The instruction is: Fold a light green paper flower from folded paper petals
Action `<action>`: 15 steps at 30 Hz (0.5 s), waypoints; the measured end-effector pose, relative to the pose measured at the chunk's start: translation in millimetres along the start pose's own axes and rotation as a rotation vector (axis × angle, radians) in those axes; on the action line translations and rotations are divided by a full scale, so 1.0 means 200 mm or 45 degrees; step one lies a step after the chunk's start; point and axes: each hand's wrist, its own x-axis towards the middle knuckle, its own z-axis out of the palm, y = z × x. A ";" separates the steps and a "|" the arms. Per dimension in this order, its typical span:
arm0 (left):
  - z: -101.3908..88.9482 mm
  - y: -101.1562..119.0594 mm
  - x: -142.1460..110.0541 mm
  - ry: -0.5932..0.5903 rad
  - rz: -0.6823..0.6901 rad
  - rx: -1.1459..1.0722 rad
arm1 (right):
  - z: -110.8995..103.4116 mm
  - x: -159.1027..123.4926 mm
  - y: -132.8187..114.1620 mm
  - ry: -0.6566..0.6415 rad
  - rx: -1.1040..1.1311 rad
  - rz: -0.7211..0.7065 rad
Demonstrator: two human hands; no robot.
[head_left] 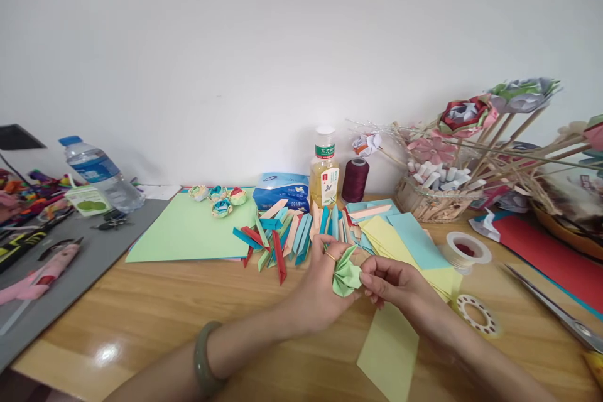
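Observation:
A folded light-green paper flower (346,274) is held between my two hands above the table. My left hand (324,282) wraps round it from the left, a ring on one finger. My right hand (391,282) pinches its right edge between thumb and fingertips. Below my hands a pale yellow paper sheet (392,352) lies on the wood. Just beyond them is a pile of folded paper strips (279,254) in red, blue, green and peach. Yellow and blue sheets (400,235) lie behind my right hand.
Several small paper flowers (221,207) rest on green sheets (188,235). A tissue pack (281,191), drink bottle (325,176) and thread spool (355,180) stand at the back. On the right are a basket (426,201), tape rolls (477,315) and scissors (556,308); a glue gun (44,273) lies left.

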 end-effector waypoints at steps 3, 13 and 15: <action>0.00 0.01 0.00 0.026 -0.009 -0.055 | 0.00 0.00 0.00 -0.030 -0.011 0.005; 0.00 0.00 -0.02 -0.004 0.035 -0.176 | 0.01 -0.01 -0.01 -0.083 -0.096 -0.002; -0.01 0.01 -0.02 0.008 0.037 -0.172 | 0.01 0.00 0.00 -0.095 -0.125 -0.007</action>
